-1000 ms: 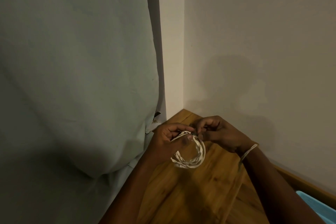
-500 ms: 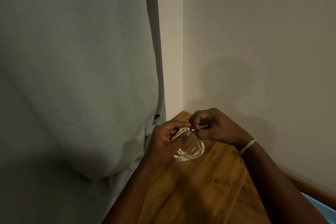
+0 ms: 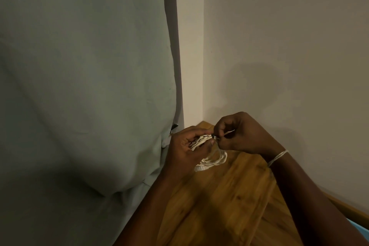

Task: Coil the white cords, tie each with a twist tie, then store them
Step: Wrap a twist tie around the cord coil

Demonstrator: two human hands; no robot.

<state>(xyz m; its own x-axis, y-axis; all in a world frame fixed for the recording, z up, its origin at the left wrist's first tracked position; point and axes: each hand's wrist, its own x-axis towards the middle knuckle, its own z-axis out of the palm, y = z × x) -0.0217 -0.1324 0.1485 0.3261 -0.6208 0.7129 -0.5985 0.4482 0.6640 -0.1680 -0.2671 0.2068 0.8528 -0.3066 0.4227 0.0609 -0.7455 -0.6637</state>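
Note:
A coiled white cord (image 3: 216, 160) hangs above the wooden table (image 3: 219, 205) near the room's corner. My left hand (image 3: 185, 150) grips the top of the coil between thumb and fingers, so part of the loop is hidden in the palm. My right hand (image 3: 241, 134) pinches a thin twist tie (image 3: 217, 135) at the top of the coil, right beside my left thumb. A pale end of the tie pokes out between the right fingers. A white band circles my right wrist (image 3: 277, 158).
A grey-green curtain (image 3: 83, 86) hangs at the left, down to the table's edge. Beige walls meet in a corner behind the hands. A blue container's edge (image 3: 359, 229) shows at the lower right, past the table's raised wooden rim.
The coil has tilted and bunched tighter into my left hand. My right hand's fingers have shifted at the top of the coil, working the tie. Both hands have risen slightly.

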